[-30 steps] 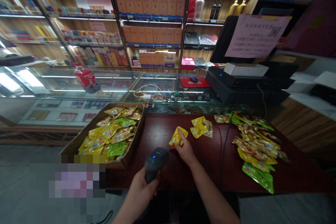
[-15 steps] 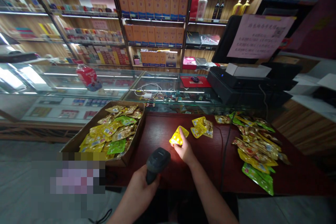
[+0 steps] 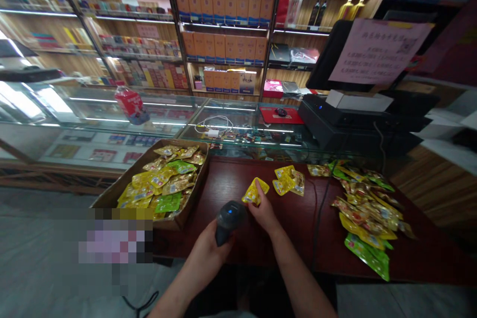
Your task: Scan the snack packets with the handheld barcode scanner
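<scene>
Left hand: in the head view, the left hand (image 3: 207,252) is wrapped around the handle of a dark barcode scanner (image 3: 231,214), a blue light on its top, above the desk's near edge.
Right hand: the right hand (image 3: 264,212) pinches a yellow packet (image 3: 250,194) over the middle of the desk (image 3: 225,176), just beyond the scanner and apart from it.
Small group: three overlapping packets (image 3: 285,182), yellow and gold, lie right of the held one, near the desk's far edge.
Pile: gold, yellow and green packets (image 3: 367,208) spread along the desk's right side, a green one nearest the near edge.
Carton: an open cardboard box (image 3: 193,202) full of similar packets sits at the desk's left edge.
Cable: a dark cord (image 3: 321,216) runs between small group and pile.
Counter: beyond the far edge, a glass counter (image 3: 240,108) carries a white charger (image 3: 213,133) and a red mouse pad (image 3: 269,116).
</scene>
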`<state>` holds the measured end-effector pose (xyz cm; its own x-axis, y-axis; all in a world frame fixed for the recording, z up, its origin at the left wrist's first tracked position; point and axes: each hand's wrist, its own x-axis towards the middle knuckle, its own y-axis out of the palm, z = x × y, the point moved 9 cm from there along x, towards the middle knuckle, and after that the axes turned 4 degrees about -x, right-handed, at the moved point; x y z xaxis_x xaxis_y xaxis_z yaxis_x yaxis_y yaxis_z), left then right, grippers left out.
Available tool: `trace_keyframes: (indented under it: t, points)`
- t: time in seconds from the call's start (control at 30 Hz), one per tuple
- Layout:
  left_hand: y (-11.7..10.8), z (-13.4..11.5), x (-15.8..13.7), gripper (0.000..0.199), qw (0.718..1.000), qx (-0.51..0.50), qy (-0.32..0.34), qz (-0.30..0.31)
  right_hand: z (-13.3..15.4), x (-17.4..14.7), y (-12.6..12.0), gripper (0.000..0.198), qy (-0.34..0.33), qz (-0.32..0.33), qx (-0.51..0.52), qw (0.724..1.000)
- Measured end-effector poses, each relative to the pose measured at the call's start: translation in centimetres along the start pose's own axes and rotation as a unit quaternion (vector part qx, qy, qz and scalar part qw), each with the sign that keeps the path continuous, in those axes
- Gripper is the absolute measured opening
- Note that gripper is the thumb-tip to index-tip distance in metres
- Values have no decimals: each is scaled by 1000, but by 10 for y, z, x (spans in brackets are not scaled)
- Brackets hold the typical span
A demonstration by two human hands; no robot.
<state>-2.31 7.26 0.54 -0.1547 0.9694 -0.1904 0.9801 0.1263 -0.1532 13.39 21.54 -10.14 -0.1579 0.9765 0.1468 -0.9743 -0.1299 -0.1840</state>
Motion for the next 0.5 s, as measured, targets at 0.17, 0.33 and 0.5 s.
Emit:
trace_keyframes:
  t: [0.17,0.33,0.5]
  points:
    - [-2,2,-2,37,999,-37,-9,-14,2,0,0,90,-15,-5,9,1000]
    - [-1,4,-4,39,999,-42,-15,-10,1,1,2,88,-23,-1,14,1000]
    - [-1,4,-4,41,999,-34,-10,-11,4,1,3,86,-39,3,24,999]
